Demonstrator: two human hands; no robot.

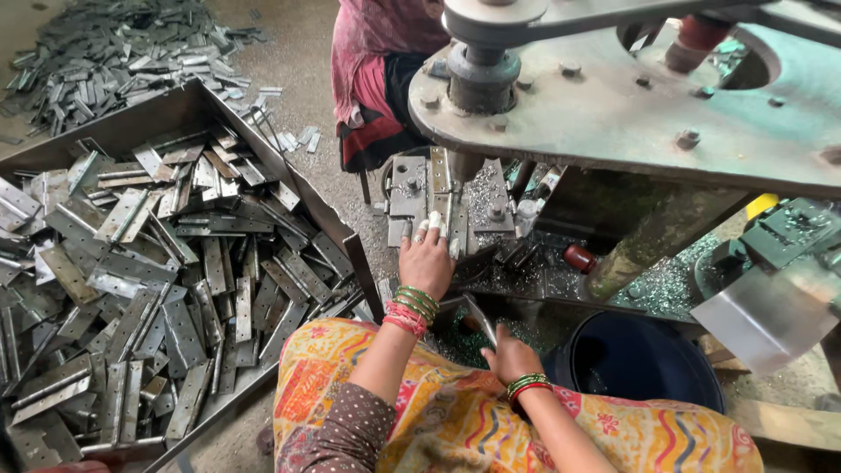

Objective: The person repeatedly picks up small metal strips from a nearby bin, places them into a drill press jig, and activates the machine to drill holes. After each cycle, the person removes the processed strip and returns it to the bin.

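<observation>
My left hand (pixel 426 261), with taped fingertips and red and green bangles at the wrist, rests on a narrow metal hinge strip (pixel 438 188) lying on the press bed (pixel 487 208) under the punch (pixel 462 165). My right hand (pixel 510 356) is lower, above my lap, closed on another flat metal strip (pixel 480 319) that points up and left. The fingers of the right hand are partly hidden.
A large metal tray (pixel 328 219) of several punched hinge plates fills the left. More plates lie on the floor at top left (pixel 123 61). A dark round bucket (pixel 635 359) stands right of my lap. The heavy press frame (pixel 648 105) overhangs. Another person (pixel 377 79) sits beyond.
</observation>
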